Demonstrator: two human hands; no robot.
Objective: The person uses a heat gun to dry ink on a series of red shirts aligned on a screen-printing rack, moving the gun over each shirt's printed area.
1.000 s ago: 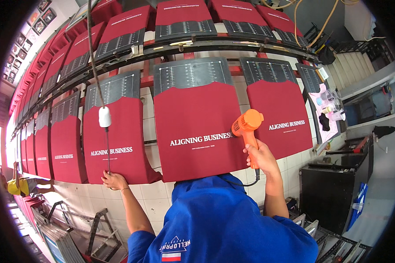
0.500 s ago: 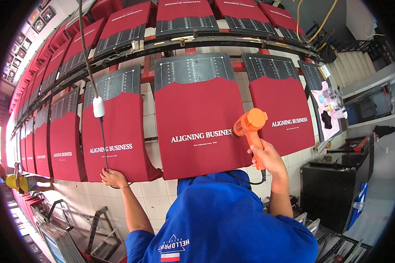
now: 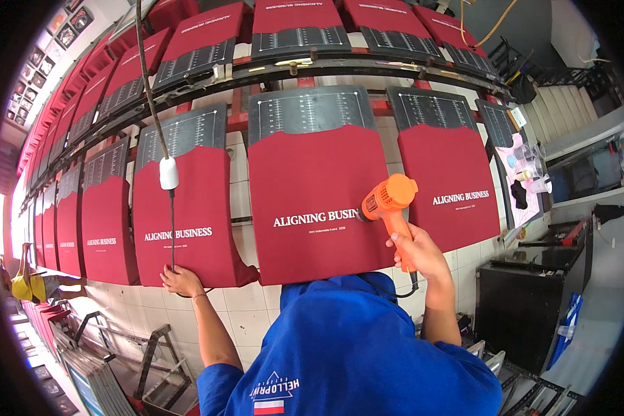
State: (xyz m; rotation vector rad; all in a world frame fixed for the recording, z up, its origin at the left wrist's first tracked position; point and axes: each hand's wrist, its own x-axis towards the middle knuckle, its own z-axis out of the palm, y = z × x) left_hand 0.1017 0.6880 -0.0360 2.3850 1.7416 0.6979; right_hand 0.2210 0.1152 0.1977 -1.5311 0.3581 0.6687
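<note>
right hand (image 3: 423, 255): gripping orange heat gun (image 3: 390, 201) at centre red shirt (image 3: 319, 208) | left hand (image 3: 182, 280): open, fingers resting on neighbouring red shirt's hem (image 3: 187, 274)

Around the centre red garment (image 3: 315, 201) on its pallet, narrow tiled gaps run open on both sides. To its left a hanging cable with a white plug (image 3: 168, 173) crosses the neighbouring garment (image 3: 184, 222). Above it the black rail (image 3: 312, 69) bars the way; below its hem, the tiled wall (image 3: 249, 312) is open.
</note>
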